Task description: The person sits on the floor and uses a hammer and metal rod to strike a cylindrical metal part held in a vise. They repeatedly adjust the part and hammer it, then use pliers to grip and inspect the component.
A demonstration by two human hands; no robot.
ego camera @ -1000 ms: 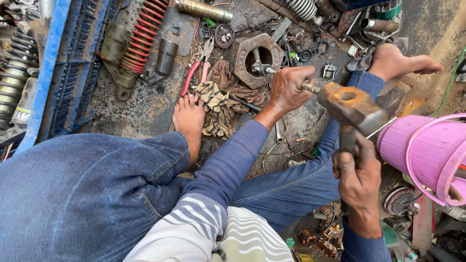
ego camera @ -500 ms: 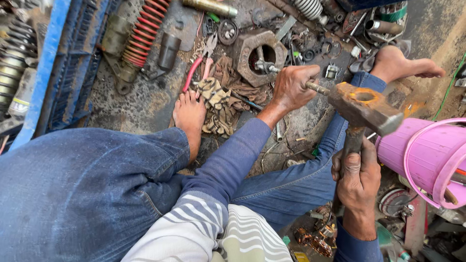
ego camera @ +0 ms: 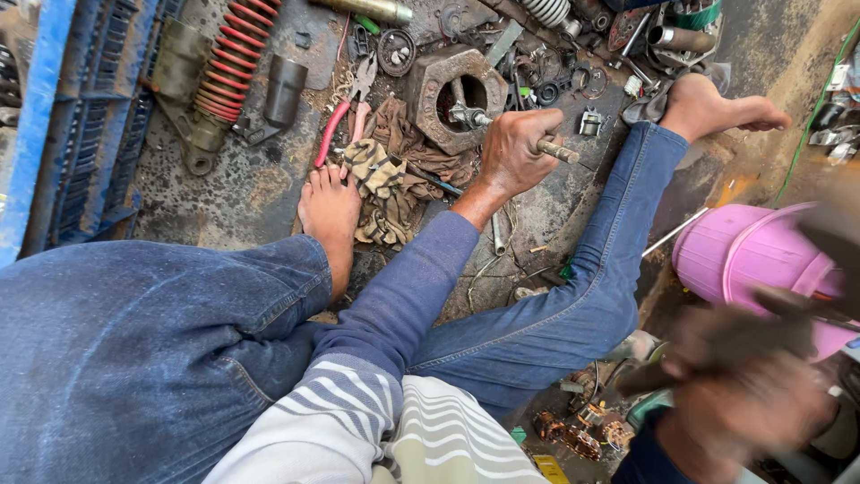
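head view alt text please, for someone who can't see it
Seated on a greasy workshop floor, a person's left hand grips a metal rod set at a large hex nut, while the blurred right hand holds a dark tool beside a pink bucket.

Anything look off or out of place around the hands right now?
Nothing looks broken or spilled. The left hand grips a short metal rod beside the large rusty hexagonal nut. The right hand is only a blur; what it holds is unclear.
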